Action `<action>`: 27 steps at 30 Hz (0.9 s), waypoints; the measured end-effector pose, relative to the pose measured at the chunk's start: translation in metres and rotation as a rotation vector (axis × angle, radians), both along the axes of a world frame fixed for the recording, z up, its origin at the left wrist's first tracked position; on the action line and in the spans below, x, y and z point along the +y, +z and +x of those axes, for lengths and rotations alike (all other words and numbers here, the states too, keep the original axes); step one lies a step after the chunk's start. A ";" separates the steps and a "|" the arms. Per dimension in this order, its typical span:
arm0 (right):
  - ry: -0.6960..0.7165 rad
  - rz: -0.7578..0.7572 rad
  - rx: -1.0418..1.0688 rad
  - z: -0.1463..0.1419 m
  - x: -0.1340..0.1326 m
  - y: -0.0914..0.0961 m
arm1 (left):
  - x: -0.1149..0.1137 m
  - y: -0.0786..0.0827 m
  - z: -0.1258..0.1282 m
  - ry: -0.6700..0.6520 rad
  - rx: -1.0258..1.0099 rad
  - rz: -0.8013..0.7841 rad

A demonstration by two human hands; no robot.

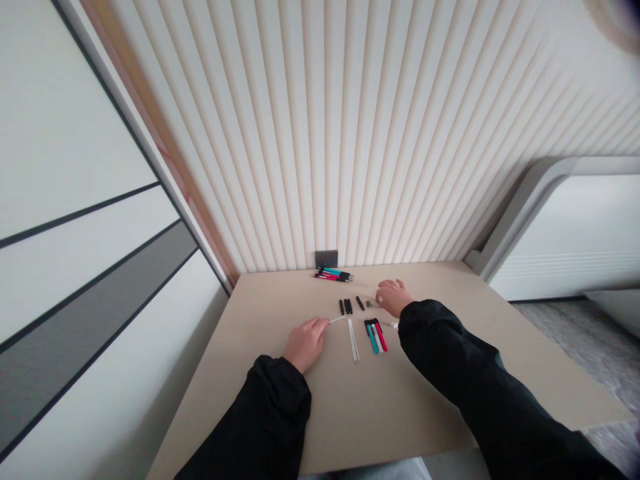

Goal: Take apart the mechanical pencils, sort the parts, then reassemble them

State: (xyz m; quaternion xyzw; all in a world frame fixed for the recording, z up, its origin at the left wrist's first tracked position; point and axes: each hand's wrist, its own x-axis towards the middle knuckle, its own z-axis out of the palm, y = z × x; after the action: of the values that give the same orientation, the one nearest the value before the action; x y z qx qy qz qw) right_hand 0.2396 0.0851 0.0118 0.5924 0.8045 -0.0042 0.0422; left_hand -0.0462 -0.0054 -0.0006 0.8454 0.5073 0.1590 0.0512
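Observation:
My left hand [306, 343] rests on the beige table [450, 373], fingers pinched on a thin white pen refill [337, 319] that points right. My right hand [393, 296] lies knuckles up farther back, fingers curled over a small dark part [370, 304]; whether it grips anything is hidden. Between the hands lie two white refills [353, 340], coloured pen barrels in teal, white and red [375, 336], and several short black pen pieces [349, 306].
A bunch of assembled pens [334, 274] lies at the table's back edge below a dark wall socket [326, 258]. A ribbed wall stands behind, a panelled wall on the left, a white cabinet [565, 233] on the right.

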 end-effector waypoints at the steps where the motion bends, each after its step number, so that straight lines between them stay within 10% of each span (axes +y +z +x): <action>1: 0.001 0.000 0.003 0.001 0.000 0.000 | 0.000 0.000 0.000 0.001 -0.001 -0.001; 27: 0.140 -0.032 0.136 -0.022 0.000 0.008 | -0.001 0.000 0.001 -0.005 -0.007 0.007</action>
State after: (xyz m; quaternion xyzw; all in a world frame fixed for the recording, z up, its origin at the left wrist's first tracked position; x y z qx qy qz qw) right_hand 0.2178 0.0853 0.0194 0.5324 0.8448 -0.0545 -0.0026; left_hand -0.0448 -0.0060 -0.0010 0.8462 0.5047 0.1635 0.0504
